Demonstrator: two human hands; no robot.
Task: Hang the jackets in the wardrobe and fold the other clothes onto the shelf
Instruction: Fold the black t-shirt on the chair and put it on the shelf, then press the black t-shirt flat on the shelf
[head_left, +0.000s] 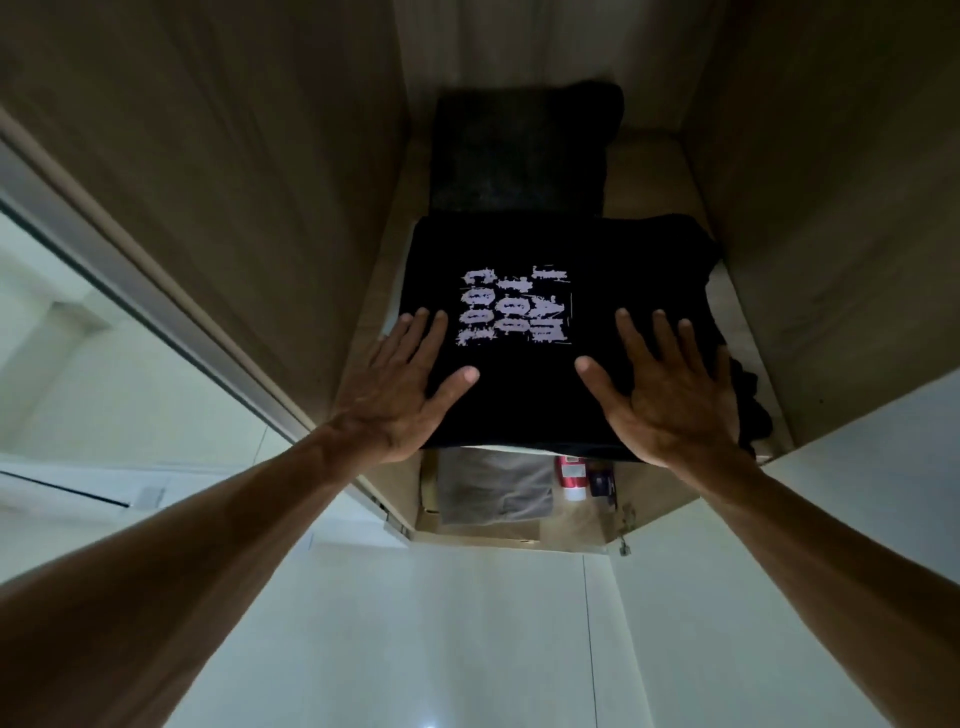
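Note:
A folded black T-shirt (524, 244) with pale printed lettering lies on the wooden wardrobe shelf (641, 176). My left hand (402, 387) rests flat on its front left part, fingers straight and spread. My right hand (670, 387) presses flat on its front right part, fingers also spread. Behind the T-shirt sits a second folded dark garment (519, 150) against the back of the shelf. Loose black cloth (753, 405) bunches at the T-shirt's right edge.
Wooden side walls (234, 182) close in the shelf left and right. On the shelf below lie a folded grey garment (493, 491) and red-and-white containers (571, 475). White drawer fronts (467, 639) lie below. A sliding door frame (156, 301) runs along the left.

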